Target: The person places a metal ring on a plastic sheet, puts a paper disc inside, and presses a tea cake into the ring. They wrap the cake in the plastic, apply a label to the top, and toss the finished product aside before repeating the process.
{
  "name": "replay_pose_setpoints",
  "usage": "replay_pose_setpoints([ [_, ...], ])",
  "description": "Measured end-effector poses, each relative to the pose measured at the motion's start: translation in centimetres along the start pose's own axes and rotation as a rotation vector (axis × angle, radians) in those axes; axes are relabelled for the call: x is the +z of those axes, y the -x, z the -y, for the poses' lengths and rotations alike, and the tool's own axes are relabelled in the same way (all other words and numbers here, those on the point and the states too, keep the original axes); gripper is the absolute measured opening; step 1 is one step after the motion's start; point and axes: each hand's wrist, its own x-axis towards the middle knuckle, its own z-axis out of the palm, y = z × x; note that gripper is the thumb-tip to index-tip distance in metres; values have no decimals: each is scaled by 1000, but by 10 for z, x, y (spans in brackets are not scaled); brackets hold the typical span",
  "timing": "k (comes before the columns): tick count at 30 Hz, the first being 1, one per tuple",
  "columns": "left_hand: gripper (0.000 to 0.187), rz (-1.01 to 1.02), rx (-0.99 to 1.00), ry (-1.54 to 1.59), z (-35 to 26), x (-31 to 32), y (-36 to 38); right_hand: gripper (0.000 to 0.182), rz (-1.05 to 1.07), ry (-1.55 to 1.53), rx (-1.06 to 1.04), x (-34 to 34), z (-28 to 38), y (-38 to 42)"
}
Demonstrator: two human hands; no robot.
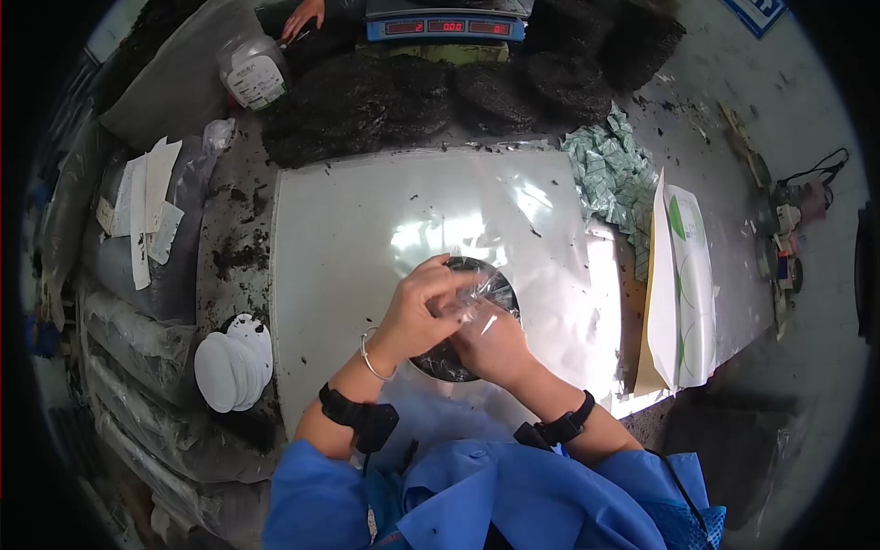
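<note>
A dark round cake (442, 363) in clear plastic lies on the pale work surface in front of me, partly hidden under both hands. My left hand (417, 312) is over its left side, fingers bent and pinching the crinkled clear plastic bag (478, 291). Pressed in close beside it, my right hand (493, 346) is closed at the bag, over the right part of the cake; its fingertips are partly hidden. Some finger edges are blurred.
Dark round cakes (495, 96) line the back, below a blue scale (446, 29). Green sachets (610, 165) and a white-green package (689, 284) stand right. White discs (229, 367), papers (147, 206) and a plastic jar (255, 78) are left. Another person's hand (304, 16) shows at top.
</note>
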Motion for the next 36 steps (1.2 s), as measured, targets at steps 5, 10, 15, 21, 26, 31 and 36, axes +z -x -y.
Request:
replay_pose_setpoints([
  [5, 18, -144, 185, -190, -13, -3, 11, 45, -692, -329, -33, 23, -10, 13],
  [10, 21, 115, 227, -501, -2, 7, 18, 53, -239, -221, -1, 14, -9, 7],
  [15, 45, 216, 88, -767, -3, 16, 22, 59, -231, -66, 116, 24, 5, -9],
  [21, 61, 89, -38, -437, -26, 12, 32, 96, -135, -126, 163, 19, 7, -12],
  [26, 54, 43, 55, -727, -10, 31, 39, 61, -285, -1012, 105, -54, -76, 53],
  [31, 55, 86, 125, -716, -4, 28, 40, 58, -49, -1318, 408, 18, -84, 36],
  [36, 54, 183, 130, -687, -34, 23, 40, 60, -372, -337, 426, 30, -34, 10],
])
